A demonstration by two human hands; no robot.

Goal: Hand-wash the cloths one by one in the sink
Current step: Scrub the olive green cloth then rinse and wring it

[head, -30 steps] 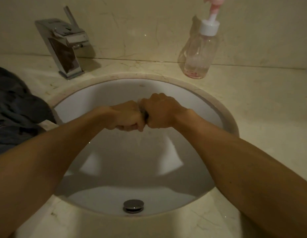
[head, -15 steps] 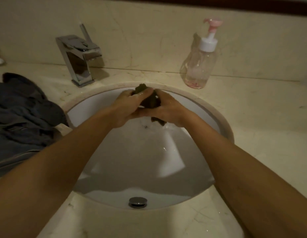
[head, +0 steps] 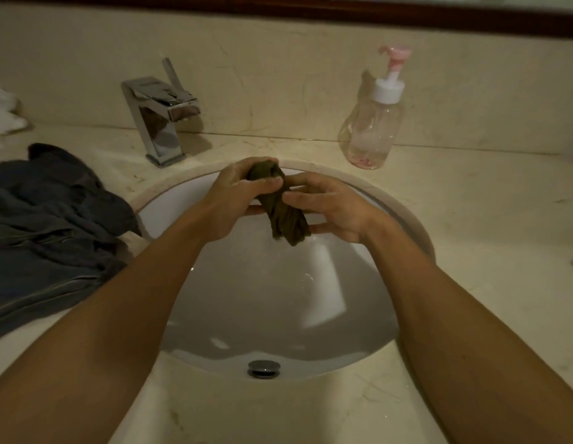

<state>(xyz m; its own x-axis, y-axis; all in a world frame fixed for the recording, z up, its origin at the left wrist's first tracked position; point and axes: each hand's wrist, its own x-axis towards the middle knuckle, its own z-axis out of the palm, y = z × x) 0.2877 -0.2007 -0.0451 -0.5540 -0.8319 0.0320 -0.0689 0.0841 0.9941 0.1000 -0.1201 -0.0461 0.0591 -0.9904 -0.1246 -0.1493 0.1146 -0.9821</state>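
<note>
A small dark olive cloth (head: pixel 283 209), twisted into a roll, hangs over the far side of the white oval sink (head: pixel 310 299). My left hand (head: pixel 238 195) grips its upper end, thumb across the top. My right hand (head: pixel 331 205) pinches the roll's middle from the right, its other fingers spread loosely under the lower end. The cloth's lower end dangles free above the basin. A heap of dark grey cloths (head: pixel 47 225) lies on the counter left of the sink.
A chrome tap (head: pixel 160 120) stands at the back left of the basin, no water running. A clear pump bottle (head: pixel 373 123) with a pink nozzle stands at the back right. White cloth (head: pixel 3 113) lies at the far left. The drain plug (head: pixel 263 368) sits near me.
My fists, pressed together around the hidden cloth, have opened up and shifted towards the back rim. The twisted cloth now shows between them, its lower end hanging out.
</note>
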